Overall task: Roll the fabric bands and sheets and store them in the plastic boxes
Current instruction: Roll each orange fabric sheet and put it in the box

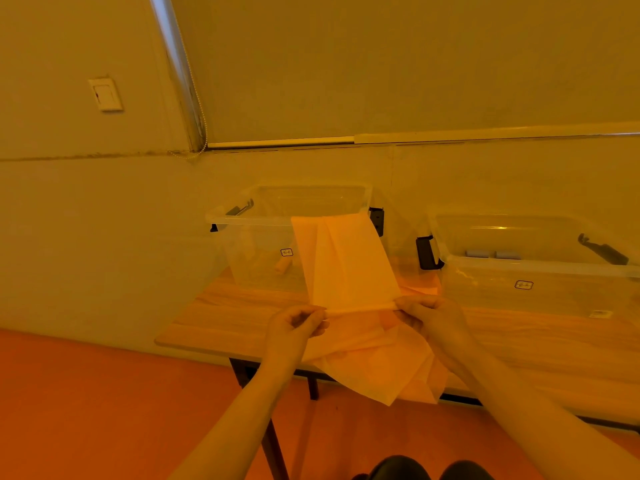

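A pale fabric sheet (349, 265) hangs from the rim of the left clear plastic box (256, 220) down to my hands. My left hand (294, 327) pinches its near left corner and my right hand (429, 317) pinches the near right corner, holding that edge taut above the table. More loose fabric (377, 368) lies crumpled under my hands and droops over the table's front edge. A small roll (283, 265) sits inside the left box. The right clear plastic box (540, 268) holds two small grey rolls (491, 254).
Both boxes stand on a wooden table (225, 317) against a wall. Black latch handles (427, 252) stick out from the boxes' sides. The table's left end (162, 339) lies near my left arm. The floor (104, 393) lies below, and my knees show at the bottom.
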